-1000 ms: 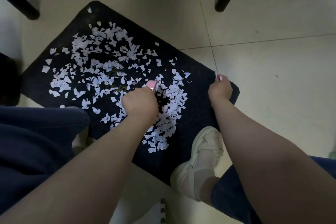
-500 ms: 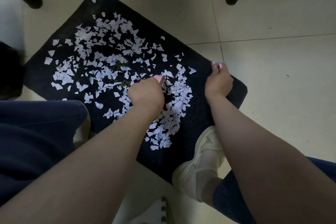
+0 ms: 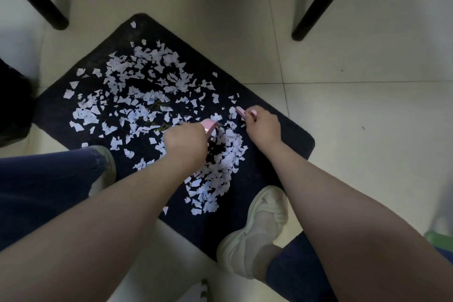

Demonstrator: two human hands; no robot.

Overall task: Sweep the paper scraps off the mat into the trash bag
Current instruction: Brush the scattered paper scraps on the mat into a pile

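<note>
Right hand [image 3: 263, 127], gripping a pink handle [image 3: 241, 111], moved off the mat [image 3: 294, 141] edge into the paper scraps [image 3: 137, 105]; left hand [image 3: 186, 141] grips a pink scoop [image 3: 209, 125]; sweep barely begun.

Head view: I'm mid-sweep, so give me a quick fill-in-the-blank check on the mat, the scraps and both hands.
1. The paper scraps scattered on the black mat are ____ in colour.
2. The left hand grips a scoop-like tool and the right hand grips a thin tool; both tools are ____.
3. Beyond the mat, ____ black furniture legs stand on the tiled floor.

Missing words: white; pink; two.
</note>
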